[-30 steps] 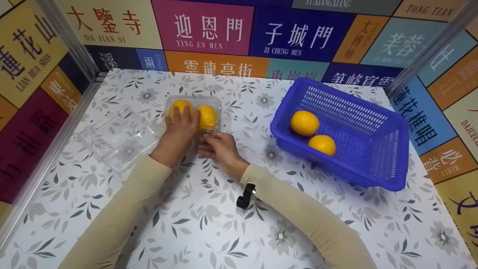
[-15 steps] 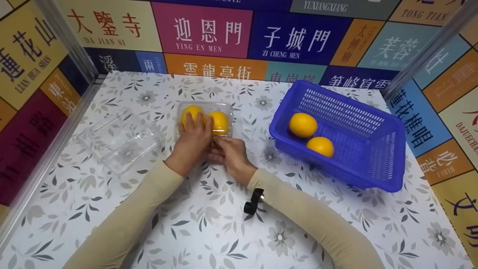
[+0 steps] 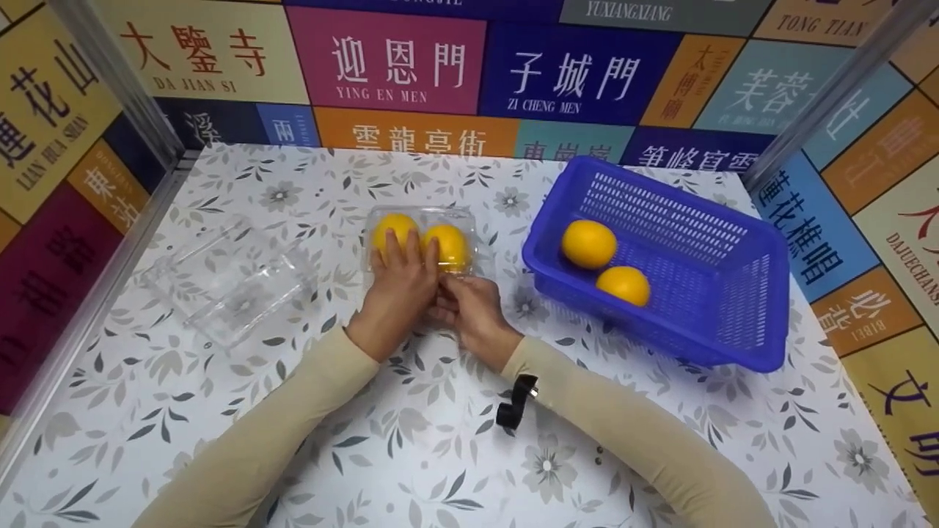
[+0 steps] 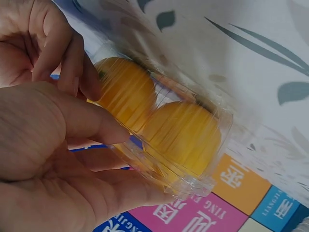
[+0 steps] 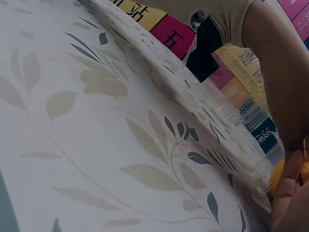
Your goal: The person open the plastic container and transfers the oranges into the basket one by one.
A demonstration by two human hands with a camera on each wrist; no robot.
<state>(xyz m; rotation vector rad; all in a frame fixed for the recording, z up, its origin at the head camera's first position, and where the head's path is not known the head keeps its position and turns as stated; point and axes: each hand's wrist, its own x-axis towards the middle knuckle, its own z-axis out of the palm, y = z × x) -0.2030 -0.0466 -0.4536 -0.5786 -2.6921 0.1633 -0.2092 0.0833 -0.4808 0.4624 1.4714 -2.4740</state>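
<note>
The left hand (image 3: 396, 293) holds the clear box (image 4: 193, 184) on the desk (image 3: 411, 455), fingers over its lid; the right hand (image 3: 475, 312) pinches its near edge. Probably thin, bendy plastic around weightier oranges (image 3: 450, 243): best gripped by its sides.

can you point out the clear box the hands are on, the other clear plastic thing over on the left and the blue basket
clear box (image 4: 196, 185): left wrist view, its plastic corner
other clear plastic thing (image 3: 238, 286): head view, near its middle
blue basket (image 3: 664, 209): head view, its slotted far wall
</note>
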